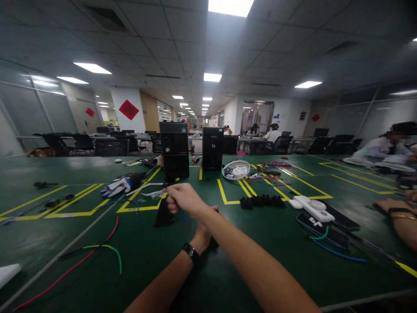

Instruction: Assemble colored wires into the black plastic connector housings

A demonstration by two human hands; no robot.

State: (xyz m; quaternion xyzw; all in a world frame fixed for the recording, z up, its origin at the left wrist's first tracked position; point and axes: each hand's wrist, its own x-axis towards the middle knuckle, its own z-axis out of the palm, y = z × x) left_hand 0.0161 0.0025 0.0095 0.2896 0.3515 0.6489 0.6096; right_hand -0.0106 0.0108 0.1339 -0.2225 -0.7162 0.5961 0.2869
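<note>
My right hand (184, 200) reaches across to the left over my left wrist area, its fingers curled tight. What it grips is hidden; a faint blue streak shows just below it. Under my right forearm, my left hand (202, 234), with a dark watch on the wrist, is mostly covered. Dark edges of something black show beside it, too unclear to name. A black flat piece (164, 214) lies on the green table just left of my right hand. Behind that is crumpled clear plastic (153, 194).
Two black computer towers (176, 150) (213, 150) stand ahead. A white basket (236, 169), wire bundles (273, 179), black clips (262, 201) and a white device (312, 208) lie to the right. Loose wires (94, 248) lie left. Another person's hand (387, 205) rests at far right.
</note>
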